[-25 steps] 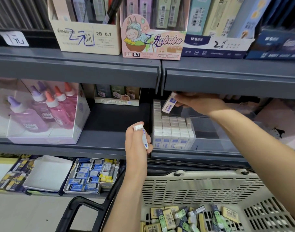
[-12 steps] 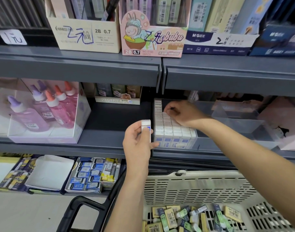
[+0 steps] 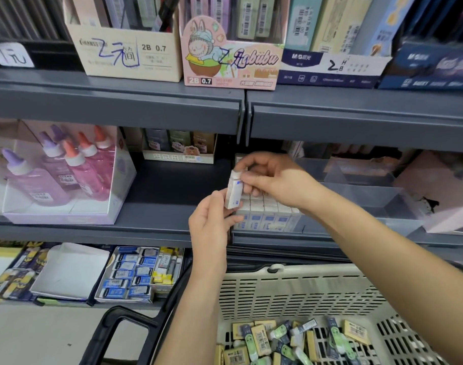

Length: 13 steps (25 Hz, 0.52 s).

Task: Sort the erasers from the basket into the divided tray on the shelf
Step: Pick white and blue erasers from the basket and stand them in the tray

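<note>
A white eraser with a blue-printed sleeve [image 3: 233, 191] stands upright between both hands, in front of the clear divided tray [image 3: 362, 198] on the middle shelf. My left hand [image 3: 212, 222] grips its lower end from below. My right hand [image 3: 267, 177] pinches its upper end with thumb and fingers. Behind the hands, the tray's left compartment holds packed rows of matching white erasers [image 3: 267, 214]. The beige slotted basket [image 3: 298, 293] below holds several loose yellow and green erasers [image 3: 291, 341].
Glue bottles in a clear box [image 3: 59, 175] stand on the left of the same shelf. Pencil-lead boxes [image 3: 230, 48] line the upper shelf. A tray of blue and yellow erasers [image 3: 138, 275] sits on the lower shelf. The basket's black handle [image 3: 114, 330] juts out lower left.
My right hand left the eraser rows in the tray and came left to pinch the top of the eraser held by my left hand, which rose slightly toward the tray.
</note>
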{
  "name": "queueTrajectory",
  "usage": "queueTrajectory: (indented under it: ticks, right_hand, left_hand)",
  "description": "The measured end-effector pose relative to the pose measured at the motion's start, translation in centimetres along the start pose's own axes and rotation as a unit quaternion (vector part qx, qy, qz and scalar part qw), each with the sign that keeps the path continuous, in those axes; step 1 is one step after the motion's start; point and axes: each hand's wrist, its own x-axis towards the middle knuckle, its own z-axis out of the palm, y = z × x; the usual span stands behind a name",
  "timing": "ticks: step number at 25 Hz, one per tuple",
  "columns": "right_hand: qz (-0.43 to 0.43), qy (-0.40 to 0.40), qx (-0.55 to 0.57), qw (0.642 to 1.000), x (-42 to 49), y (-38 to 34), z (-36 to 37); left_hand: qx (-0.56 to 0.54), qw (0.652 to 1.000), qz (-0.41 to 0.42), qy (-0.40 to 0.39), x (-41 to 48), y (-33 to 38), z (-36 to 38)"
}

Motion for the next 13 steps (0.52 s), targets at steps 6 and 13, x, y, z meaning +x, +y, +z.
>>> queueTrajectory:
  ticks: [6, 13]
  right_hand:
    - [0.038, 0.007, 0.031, 0.999, -0.9, 0.5, -1.0]
    - [0.088, 0.111, -0.071, 0.987, 1.1, 1.5, -4.6]
  left_hand:
    - [0.099, 0.993, 0.060, -0.020, -0.2, -0.1, 0.1]
    - [0.261, 0.964, 0.040, -0.001, 0.0, -1.0, -0.2]
